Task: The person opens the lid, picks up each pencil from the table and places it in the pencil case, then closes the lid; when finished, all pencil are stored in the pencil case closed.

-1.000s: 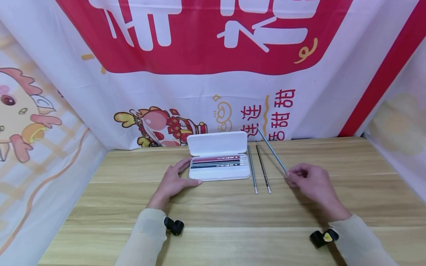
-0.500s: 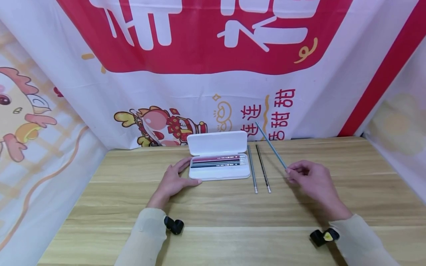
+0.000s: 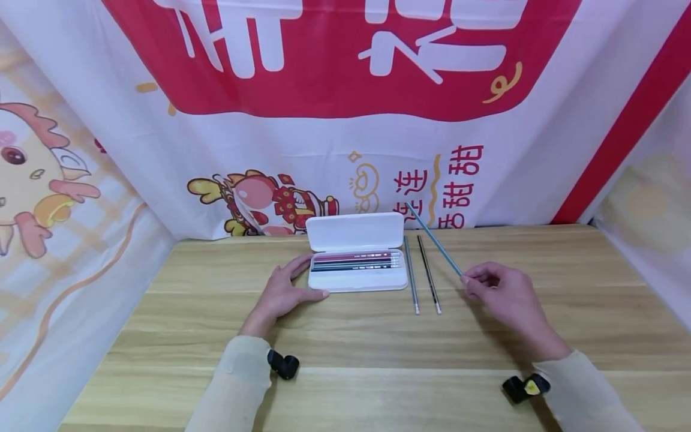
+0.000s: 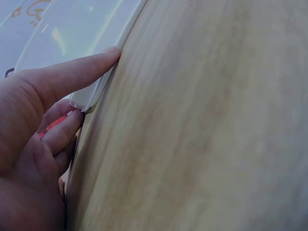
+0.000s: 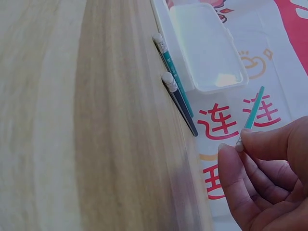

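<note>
A white pencil case [image 3: 358, 282] stands with its lid [image 3: 355, 233] up near the back of the table. Several pencils [image 3: 353, 261], reddish and dark, lie side by side in its tray. My left hand [image 3: 281, 295] holds the case's left end, thumb along the front edge and fingers round the side. My right hand [image 3: 499, 294] pinches a teal pencil [image 3: 434, 241] near its eraser end, between thumb and fingertip; the pencil points up and leftward, above the table. A second teal pencil [image 3: 412, 276] and a black pencil [image 3: 429, 276] lie right of the case, eraser ends toward me.
The wooden table [image 3: 378, 372] ends at a printed cloth backdrop [image 3: 324, 138] just behind the case. More cloth [image 3: 102, 240] hangs at the left side. A small black camera [image 3: 283, 364] sits on the left wrist and another black camera [image 3: 525, 388] on the right.
The held pencil's far tip first rises slightly, then swings left toward the case, while my right hand shifts a little. My left hand stays at the case.
</note>
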`<state>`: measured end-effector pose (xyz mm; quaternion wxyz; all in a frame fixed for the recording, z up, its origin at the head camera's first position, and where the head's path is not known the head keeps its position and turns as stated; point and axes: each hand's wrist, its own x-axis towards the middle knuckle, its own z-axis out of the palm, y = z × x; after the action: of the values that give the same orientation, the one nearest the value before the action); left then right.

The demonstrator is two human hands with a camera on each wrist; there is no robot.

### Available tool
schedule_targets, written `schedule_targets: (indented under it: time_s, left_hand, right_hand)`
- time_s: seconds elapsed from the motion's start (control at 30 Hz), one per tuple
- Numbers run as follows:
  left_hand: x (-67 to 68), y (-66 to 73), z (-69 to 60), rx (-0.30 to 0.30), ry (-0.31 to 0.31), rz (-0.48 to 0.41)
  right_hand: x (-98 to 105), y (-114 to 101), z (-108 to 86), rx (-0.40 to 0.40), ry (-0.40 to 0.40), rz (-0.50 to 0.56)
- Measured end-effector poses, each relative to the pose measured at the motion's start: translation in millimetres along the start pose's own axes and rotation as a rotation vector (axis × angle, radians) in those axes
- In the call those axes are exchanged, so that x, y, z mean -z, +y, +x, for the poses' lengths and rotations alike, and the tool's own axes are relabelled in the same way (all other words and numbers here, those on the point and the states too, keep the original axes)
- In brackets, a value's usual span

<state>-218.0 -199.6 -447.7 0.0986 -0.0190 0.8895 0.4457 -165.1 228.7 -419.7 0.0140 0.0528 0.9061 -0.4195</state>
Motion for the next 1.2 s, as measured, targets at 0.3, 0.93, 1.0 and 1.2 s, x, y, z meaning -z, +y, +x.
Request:
schedule_targets:
  time_s: [0.3, 0.93, 1.0, 1.2]
  left_hand:
    - [0.1, 0.1, -2.1, -0.011, 0.005, -0.001]
    - [0.1, 1.7, -3.3, -0.041, 0.022, -0.020]
    - [0.0, 1.4, -3.0, -0.041, 0.024, -0.021]
    - [0.3, 1.1, -3.1, -0.044, 0.023, -0.021]
  right_hand:
    - [-1.6, 1.4, 1.1, -0.015, -0.030, 0.017]
    - [-1.3, -24.3, 16.2, 0.212, -0.035, -0.059]
    - [-3.1, -27.3, 21.2, 0.259, -0.036, -0.069]
    - [-15.6, -37.4, 38.3, 0.368, -0.057, -0.083]
